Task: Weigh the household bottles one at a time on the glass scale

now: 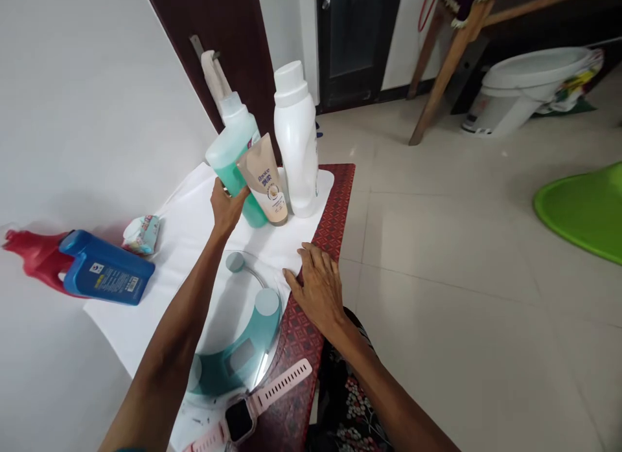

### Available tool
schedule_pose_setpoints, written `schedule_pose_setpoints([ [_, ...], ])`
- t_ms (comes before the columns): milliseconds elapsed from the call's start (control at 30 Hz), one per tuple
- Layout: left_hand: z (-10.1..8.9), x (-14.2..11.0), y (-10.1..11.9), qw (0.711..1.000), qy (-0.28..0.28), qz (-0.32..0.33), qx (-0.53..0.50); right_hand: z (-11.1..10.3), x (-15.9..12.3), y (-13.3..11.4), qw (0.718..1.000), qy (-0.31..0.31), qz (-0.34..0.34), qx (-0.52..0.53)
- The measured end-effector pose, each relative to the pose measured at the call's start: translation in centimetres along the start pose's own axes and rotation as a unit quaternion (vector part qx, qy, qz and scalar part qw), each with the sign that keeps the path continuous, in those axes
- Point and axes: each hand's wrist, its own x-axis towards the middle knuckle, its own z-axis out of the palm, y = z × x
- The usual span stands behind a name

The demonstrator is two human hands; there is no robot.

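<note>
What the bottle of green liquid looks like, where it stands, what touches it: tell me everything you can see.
The bottle looks like translucent plastic with a pale cap; green liquid shows inside. It stands upright on the white cloth, partly hidden by the beige tube in front. Its label shows only in part. The left hand is against its lower side; how firmly it grips is unclear.

Green bottle [228,151], beige tube [265,183], white bottle [297,147] bunched at table's [343,199] far end, little room between. Wall [72,115] bounds left. Clear cloth [182,245] lane right of blue bottle [107,267]. Low glass scale [260,329], passable above.
</note>
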Motion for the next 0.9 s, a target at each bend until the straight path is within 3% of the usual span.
schedule_pose_setpoints([
  [167, 0.2, 0.1, 0.8, 0.997, 0.039, 0.008, 0.066, -0.1, 0.0, 0.0, 1.000, -0.021, 0.006, 0.002],
  [333, 0.9, 0.9, 2.0, 0.991, 0.059, -0.047, -0.108, 0.0, 0.0, 0.0, 1.000, -0.019, 0.010, -0.002],
  [500, 0.8, 0.6, 2.6, 0.964, 0.165, -0.047, -0.202, 0.0, 0.2, -0.3, 0.999, -0.026, 0.020, -0.003],
  [700, -3.4, -0.4, 2.2, 0.966, 0.199, -0.014, -0.167, -0.4, 0.3, -0.6, 0.998, -0.046, 0.030, -0.005],
  [900, -10.4, -3.3, 4.2, 0.963, 0.241, 0.014, -0.124, -0.4, 0.3, -0.7, 0.998, -0.050, 0.027, -0.007],
])
